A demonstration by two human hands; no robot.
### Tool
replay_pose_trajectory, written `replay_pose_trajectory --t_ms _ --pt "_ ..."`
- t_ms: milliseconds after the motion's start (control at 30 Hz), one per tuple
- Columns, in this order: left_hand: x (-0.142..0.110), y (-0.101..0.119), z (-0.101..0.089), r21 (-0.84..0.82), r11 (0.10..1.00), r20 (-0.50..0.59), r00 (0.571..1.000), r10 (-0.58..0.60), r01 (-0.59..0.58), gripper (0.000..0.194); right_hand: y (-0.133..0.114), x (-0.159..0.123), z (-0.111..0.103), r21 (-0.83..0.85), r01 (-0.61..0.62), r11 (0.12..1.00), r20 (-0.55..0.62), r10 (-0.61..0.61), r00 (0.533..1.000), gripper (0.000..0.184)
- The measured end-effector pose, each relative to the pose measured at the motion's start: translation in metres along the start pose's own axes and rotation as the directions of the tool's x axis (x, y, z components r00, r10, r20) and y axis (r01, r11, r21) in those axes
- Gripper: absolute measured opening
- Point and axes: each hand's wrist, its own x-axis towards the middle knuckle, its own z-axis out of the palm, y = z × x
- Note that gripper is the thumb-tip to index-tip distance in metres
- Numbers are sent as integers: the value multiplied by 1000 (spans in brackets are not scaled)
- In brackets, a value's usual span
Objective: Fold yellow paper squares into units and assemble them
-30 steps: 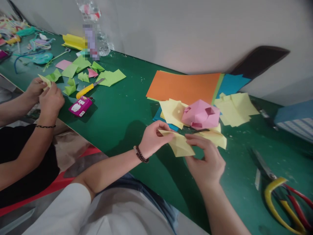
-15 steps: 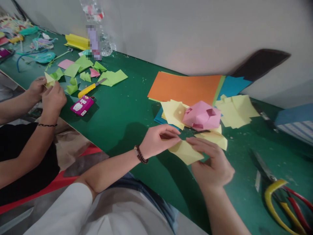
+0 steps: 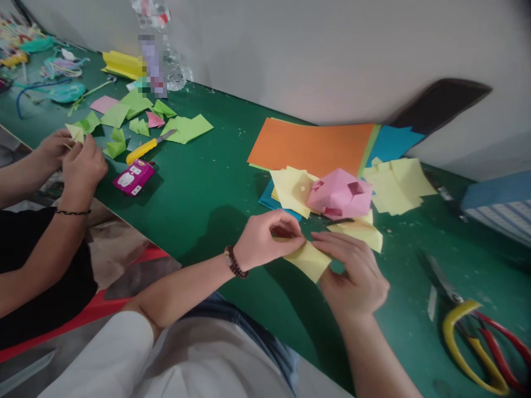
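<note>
My left hand (image 3: 267, 239), with a dark beaded bracelet at the wrist, and my right hand (image 3: 352, 271) pinch a folded pale yellow paper (image 3: 309, 261) between them, just above the green tabletop. Its upper edge is partly hidden by my fingers. Just beyond my hands sits a pink folded paper form (image 3: 340, 194) with several openings, resting on loose pale yellow sheets (image 3: 290, 190). Another yellow piece (image 3: 360, 234) lies close to my right fingers. A black-handled tool (image 3: 338, 220) shows thinly beside it.
A co-worker's hands (image 3: 81, 166) work a small yellow paper at the left, near green scraps (image 3: 186, 128), a yellow utility knife (image 3: 143, 151) and a magenta pack (image 3: 133, 177). Orange and blue sheets (image 3: 309, 145) lie beyond. Red-and-yellow-handled scissors (image 3: 468, 337) lie at the right.
The yellow paper has been folded smaller between my fingers, and my hands have drawn closer around it. The co-worker's hands have shifted slightly; the pink form stays put.
</note>
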Motion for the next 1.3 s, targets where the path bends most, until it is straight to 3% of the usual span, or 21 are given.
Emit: replay_pose_trajectory --t_ms 133,333,533,633,733,800,867,1000,1167,1300 --pt "3 -4 -2 -58 996 41 997 -61 63 18 -1 1 0 15 10 1000 33 -10 999 38" --pt "3 -6 -2 44 999 8 1000 -9 9 19 -5 0 1 17 -52 999 101 50 994 31" --pt "6 -5 -3 -121 981 53 988 -144 150 24 -6 0 3 -40 -196 980 70 198 978 15" --pt "7 -3 -3 -164 969 34 983 -180 183 20 -4 -2 3 -41 -369 928 66 371 926 15" --pt "5 -5 -3 -264 943 56 980 -193 200 27 -1 -5 3 -7 -578 816 94 576 812 20" --pt "4 -9 -1 -318 935 94 987 -131 155 43 2 -6 4 31 -672 740 114 665 738 24" --pt "1 -13 2 -285 956 107 993 -41 70 56 4 -7 5 45 -717 696 122 709 695 28" --pt "-2 -19 9 -100 993 50 996 69 -64 50 6 -3 6 -17 -753 658 129 748 651 31" --pt "-3 -19 13 55 992 -16 993 114 -113 35 6 0 7 -78 -769 635 192 766 613 29" --pt "0 -19 11 106 992 -69 994 81 -73 29 6 0 7 96 -784 613 260 745 614 42"
